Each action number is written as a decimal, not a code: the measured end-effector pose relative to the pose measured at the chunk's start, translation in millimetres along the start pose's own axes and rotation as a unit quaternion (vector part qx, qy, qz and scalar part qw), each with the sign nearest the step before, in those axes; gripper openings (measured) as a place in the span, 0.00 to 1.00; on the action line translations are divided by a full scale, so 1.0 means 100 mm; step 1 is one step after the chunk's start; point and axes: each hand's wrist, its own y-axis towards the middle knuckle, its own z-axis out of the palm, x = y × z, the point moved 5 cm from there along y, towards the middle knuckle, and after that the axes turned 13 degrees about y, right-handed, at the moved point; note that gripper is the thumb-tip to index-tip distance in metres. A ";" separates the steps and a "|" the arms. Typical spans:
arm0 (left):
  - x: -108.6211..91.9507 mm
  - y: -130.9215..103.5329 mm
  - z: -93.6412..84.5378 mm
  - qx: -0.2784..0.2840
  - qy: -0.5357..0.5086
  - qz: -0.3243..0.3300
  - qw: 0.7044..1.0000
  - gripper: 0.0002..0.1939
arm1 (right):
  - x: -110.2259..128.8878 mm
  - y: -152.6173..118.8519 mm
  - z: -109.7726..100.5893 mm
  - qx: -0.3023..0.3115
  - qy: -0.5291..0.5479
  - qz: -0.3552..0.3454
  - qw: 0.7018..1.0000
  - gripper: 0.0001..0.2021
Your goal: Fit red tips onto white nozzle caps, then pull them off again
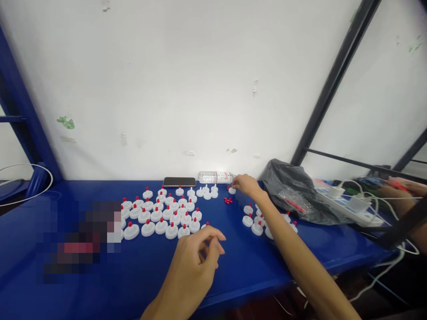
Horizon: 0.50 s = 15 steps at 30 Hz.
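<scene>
My left hand (pixel 200 262) hovers over the front of the blue table, its thumb and fingers curled together; whether anything is between them cannot be made out. My right hand (pixel 245 184) reaches to the back, its fingertips at a white cap (pixel 231 190) beside the clear bottle (pixel 216 177). A small pile of red tips (pixel 228 201) lies just in front of it. Many white caps with red tips (pixel 156 215) stand in rows left of centre. Several white caps without red tips (pixel 207 194) stand behind them. More red-tipped caps (pixel 257 228) are partly hidden under my right forearm.
A black phone (pixel 179 182) lies against the wall. At the right are a black plastic bag (pixel 283 178), a clear packet with red pieces (pixel 295 202) and a power strip (pixel 353 209) with cables. Another person's hand (pixel 412 187) shows beyond the frame post.
</scene>
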 end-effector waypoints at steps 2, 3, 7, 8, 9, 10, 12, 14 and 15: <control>-0.02 -0.01 -0.02 -0.006 0.005 0.004 1.000 0.14 | 0.01 -0.07 -0.11 -0.027 0.006 -0.003 1.000 0.09; -0.03 -0.01 -0.04 -0.013 0.009 0.003 1.000 0.14 | 0.03 -0.12 -0.18 -0.039 0.014 -0.011 0.999 0.07; -0.01 -0.01 -0.15 -0.083 0.039 -0.016 0.996 0.17 | 0.33 -0.50 -0.43 -0.029 0.079 -0.086 0.993 0.09; -0.01 -0.02 -0.18 -0.104 0.048 -0.015 0.993 0.21 | 0.46 -0.63 -0.46 -0.008 0.110 -0.122 0.986 0.10; 0.00 -0.02 -0.20 -0.119 0.058 -0.012 0.991 0.26 | 0.63 -0.78 -0.47 0.034 0.179 -0.181 0.967 0.10; 0.00 -0.02 -0.21 -0.127 0.066 -0.010 0.990 0.31 | 0.79 -0.94 -0.48 0.073 0.230 -0.224 0.944 0.11; 0.01 -0.01 -0.21 -0.127 0.073 -0.008 0.989 0.35 | 1.06 -1.22 -0.50 0.104 0.274 -0.270 0.917 0.09; 0.02 -0.01 -0.19 -0.106 0.070 -0.003 0.992 0.30 | 1.27 -1.44 -0.53 0.120 0.280 -0.305 0.902 0.08; 0.02 0.00 -0.18 -0.098 0.067 0.004 0.993 0.27 | 1.34 -1.52 -0.54 0.124 0.283 -0.318 0.896 0.08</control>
